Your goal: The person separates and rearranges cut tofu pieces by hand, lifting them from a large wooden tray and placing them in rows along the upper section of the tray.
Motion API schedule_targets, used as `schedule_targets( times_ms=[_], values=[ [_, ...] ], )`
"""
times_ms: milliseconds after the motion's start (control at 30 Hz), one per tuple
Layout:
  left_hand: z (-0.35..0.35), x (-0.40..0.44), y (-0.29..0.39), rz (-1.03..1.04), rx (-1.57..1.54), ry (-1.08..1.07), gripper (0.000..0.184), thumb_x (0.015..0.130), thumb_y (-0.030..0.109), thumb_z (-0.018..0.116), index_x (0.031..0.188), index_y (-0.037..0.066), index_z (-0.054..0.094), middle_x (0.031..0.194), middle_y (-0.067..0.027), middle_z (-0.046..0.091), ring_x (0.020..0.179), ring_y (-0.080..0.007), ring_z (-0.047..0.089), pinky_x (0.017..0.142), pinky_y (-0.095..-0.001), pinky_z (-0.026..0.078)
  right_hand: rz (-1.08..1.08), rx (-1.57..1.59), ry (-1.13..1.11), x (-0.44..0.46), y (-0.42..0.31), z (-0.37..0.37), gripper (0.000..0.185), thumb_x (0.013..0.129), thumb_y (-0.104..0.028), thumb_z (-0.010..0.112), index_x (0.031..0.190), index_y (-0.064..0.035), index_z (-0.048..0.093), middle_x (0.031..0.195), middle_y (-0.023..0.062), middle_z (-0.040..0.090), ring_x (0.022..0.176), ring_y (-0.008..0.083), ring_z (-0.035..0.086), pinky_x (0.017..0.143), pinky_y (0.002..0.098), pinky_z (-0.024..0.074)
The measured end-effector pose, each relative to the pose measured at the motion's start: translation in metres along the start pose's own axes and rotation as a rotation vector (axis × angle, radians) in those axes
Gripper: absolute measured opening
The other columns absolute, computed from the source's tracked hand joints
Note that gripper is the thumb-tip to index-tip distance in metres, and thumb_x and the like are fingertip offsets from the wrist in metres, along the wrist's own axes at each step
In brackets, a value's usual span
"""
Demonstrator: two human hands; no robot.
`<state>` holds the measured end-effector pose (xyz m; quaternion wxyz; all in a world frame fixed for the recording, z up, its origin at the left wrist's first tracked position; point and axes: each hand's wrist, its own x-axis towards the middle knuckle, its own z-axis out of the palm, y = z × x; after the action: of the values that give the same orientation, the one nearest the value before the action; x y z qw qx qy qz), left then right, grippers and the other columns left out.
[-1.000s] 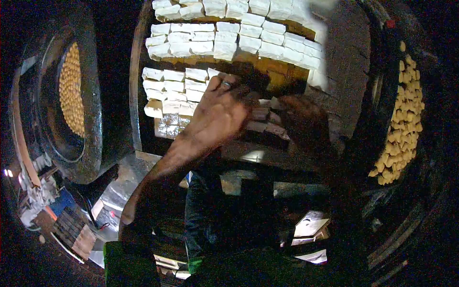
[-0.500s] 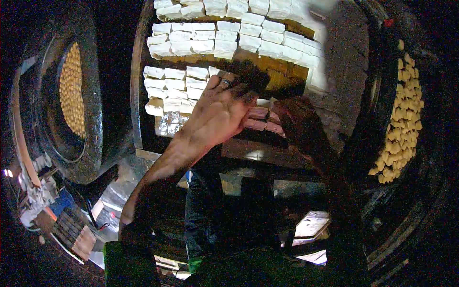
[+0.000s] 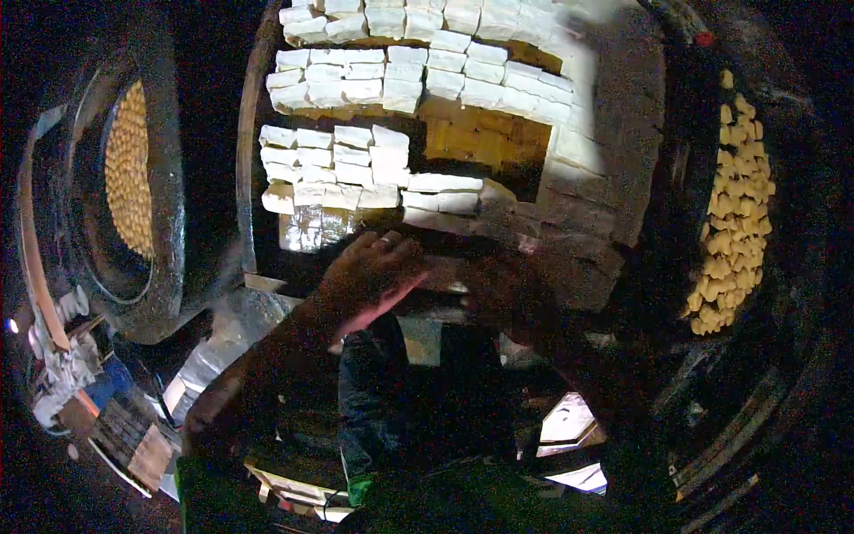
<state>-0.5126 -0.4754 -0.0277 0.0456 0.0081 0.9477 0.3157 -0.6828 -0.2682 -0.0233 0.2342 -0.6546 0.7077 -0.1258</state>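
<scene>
White rectangular blocks (image 3: 359, 92) that look like tofu lie in rows on a brown wooden board (image 3: 487, 133). My left hand (image 3: 378, 271), wearing a ring, is over the near edge of the board, its fingers bent and close together. Beside it my right hand (image 3: 498, 289) is in deep shadow, and its fingers hardly show. A dim, pale strip lies between the two hands, too dark to name. Just beyond them, the nearest row ends in longer blocks (image 3: 442, 193) set side by side.
On the left stands a dark round vessel (image 3: 169, 205) with many small yellowish pieces (image 3: 130, 169). More yellow chunks (image 3: 740, 214) are heaped at the right. Shaded blocks (image 3: 592, 214) cover the board's right side. My legs (image 3: 374, 400) are below.
Both hands have drawn back toward my body from the nearest row. Blocks at that row's right end, earlier between and under the hands, now lie uncovered. The view has shifted slightly.
</scene>
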Motion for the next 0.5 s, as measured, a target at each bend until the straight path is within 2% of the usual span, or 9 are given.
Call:
schedule_targets(
  times_ms=[33,100,133,267,333,433,500],
  values=[
    [0.002,-0.002,-0.002,0.001,-0.001,-0.002,0.025,0.089,0.022,0.063,0.111,0.01,0.063,0.11,-0.0116,0.06,0.101,-0.0328,0.059,0.09,-0.0474,0.048,0.031,0.042,-0.056,0.009,-0.003,-0.002,0.024,0.092,-0.024,0.059,0.107,-0.0059,0.066,0.111,0.0191,0.063,0.108,0.0368,0.059,0.094,0.0499,0.0479],
    [0.001,-0.004,-0.001,-0.121,0.105,-0.093,0.035,0.085,0.024,0.067,0.115,0.006,0.06,0.11,-0.0162,0.059,0.099,-0.0355,0.06,0.085,-0.0472,0.05,0.086,0.096,-0.145,0.021,-0.006,-0.002,0.024,0.092,-0.024,0.059,0.105,-0.0061,0.066,0.11,0.0191,0.063,0.107,0.0362,0.06,0.091,0.0495,0.0496],
    [0.002,-0.006,0.003,-0.155,0.031,0.027,0.043,0.081,0.025,0.071,0.115,0.002,0.058,0.106,-0.0207,0.058,0.094,-0.0385,0.061,0.079,-0.0481,0.052,0.1,0.102,-0.168,0.024,-0.007,0.001,0.023,0.092,-0.024,0.059,0.105,-0.0061,0.066,0.11,0.0189,0.063,0.106,0.0361,0.06,0.09,0.0493,0.0498],
    [0.017,-0.014,0.021,-0.262,0.125,0.05,0.043,0.081,0.024,0.072,0.114,0.001,0.057,0.103,-0.022,0.058,0.091,-0.0401,0.062,0.076,-0.0498,0.053,0.117,0.079,-0.191,0.031,-0.008,0.009,0.023,0.091,-0.023,0.059,0.105,-0.0059,0.065,0.107,0.0185,0.063,0.102,0.0359,0.061,0.087,0.0487,0.0507],
    [0.027,-0.012,0.018,-0.329,-0.065,0.073,0.037,0.083,0.022,0.07,0.11,0.001,0.057,0.102,-0.0219,0.058,0.091,-0.0408,0.061,0.077,-0.0498,0.053,0.117,0.071,-0.192,0.036,-0.011,0.013,0.022,0.091,-0.022,0.059,0.105,-0.0058,0.065,0.105,0.0182,0.063,0.1,0.0358,0.061,0.085,0.0484,0.0512],
    [0.02,-0.011,0.024,-0.266,-0.154,0.152,0.029,0.084,0.016,0.068,0.107,0.0,0.057,0.101,-0.0212,0.057,0.091,-0.0415,0.06,0.078,-0.0489,0.053,0.129,0.061,-0.203,0.037,-0.015,0.019,0.022,0.091,-0.021,0.058,0.105,-0.0056,0.065,0.103,0.0179,0.064,0.097,0.0356,0.062,0.083,0.0479,0.0518],
    [0.035,-0.018,0.021,-0.303,-0.251,0.143,0.026,0.085,0.014,0.067,0.106,0.001,0.058,0.1,-0.0203,0.057,0.091,-0.0411,0.059,0.078,-0.0477,0.052,0.145,0.051,-0.217,0.033,-0.015,0.021,0.021,0.091,-0.02,0.058,0.105,-0.0055,0.065,0.102,0.0176,0.064,0.096,0.0355,0.063,0.081,0.0476,0.0523]
  ],
)
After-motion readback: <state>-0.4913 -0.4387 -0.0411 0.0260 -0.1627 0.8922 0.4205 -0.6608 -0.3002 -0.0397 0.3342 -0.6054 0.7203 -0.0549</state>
